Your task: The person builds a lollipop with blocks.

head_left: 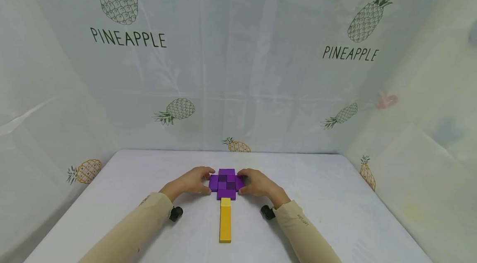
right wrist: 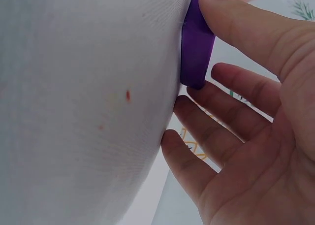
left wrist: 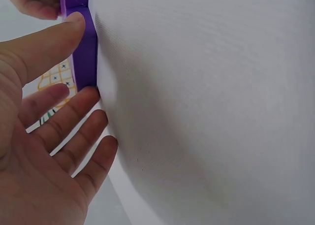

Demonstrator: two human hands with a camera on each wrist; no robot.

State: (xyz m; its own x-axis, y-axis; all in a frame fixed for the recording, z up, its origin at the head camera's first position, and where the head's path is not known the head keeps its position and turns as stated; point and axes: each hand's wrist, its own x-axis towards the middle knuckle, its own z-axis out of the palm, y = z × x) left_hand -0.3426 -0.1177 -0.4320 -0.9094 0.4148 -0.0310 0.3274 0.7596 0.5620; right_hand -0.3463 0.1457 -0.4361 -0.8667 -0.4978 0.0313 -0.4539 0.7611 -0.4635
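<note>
Flat purple blocks form a flower-like cross on the white table in the head view. At its middle, small squares [head_left: 222,185] alternate lighter and darker purple, with a top block [head_left: 226,171] and a bottom block [head_left: 226,194] around them. My left hand [head_left: 193,180] pinches the left purple block [head_left: 213,183] by its ends, thumb at the near end and fingertips at the far one. Opposite, my right hand [head_left: 258,183] holds the right purple block [right wrist: 197,52] the same way. Below the cross lie a small yellow block [head_left: 225,202] and a long yellow block [head_left: 225,225] in line.
The white table [head_left: 149,163] runs back to a hanging pale sheet [head_left: 238,68] printed with pineapples, which also encloses the sides. Black wrist cameras sit by both cuffs, the left camera [head_left: 176,213] and the right camera [head_left: 267,212].
</note>
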